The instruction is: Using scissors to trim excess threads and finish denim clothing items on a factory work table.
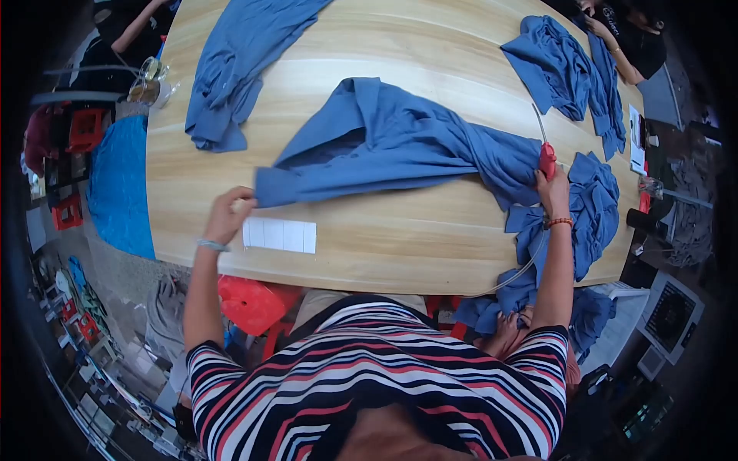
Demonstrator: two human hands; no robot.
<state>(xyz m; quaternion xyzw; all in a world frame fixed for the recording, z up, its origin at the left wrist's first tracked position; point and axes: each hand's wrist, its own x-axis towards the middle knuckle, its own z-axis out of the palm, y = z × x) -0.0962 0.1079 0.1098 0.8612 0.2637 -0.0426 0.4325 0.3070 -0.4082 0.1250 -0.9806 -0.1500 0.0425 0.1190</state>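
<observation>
A blue shirt [392,146] lies stretched across the wooden table in front of me. At its left end, my left hand [229,215] has its fingers closed on the cloth's corner, which is slightly blurred. My right hand [555,194] grips a red air blow gun [547,160] with a thin, bent metal nozzle pointing away from me. A pale hose runs from it toward the table's near edge. The gun rests over the shirt's right end; whether those fingers also touch cloth is hard to see. Just below my left hand is a white paper strip [280,235] with ruled lines.
More blue shirts lie at the far left [238,61], far right [550,65] and in a heap beside my right wrist [592,203]. Another person's hand [503,332] is below the near right edge. A red stool [250,301] stands at the front left; people sit at both far corners.
</observation>
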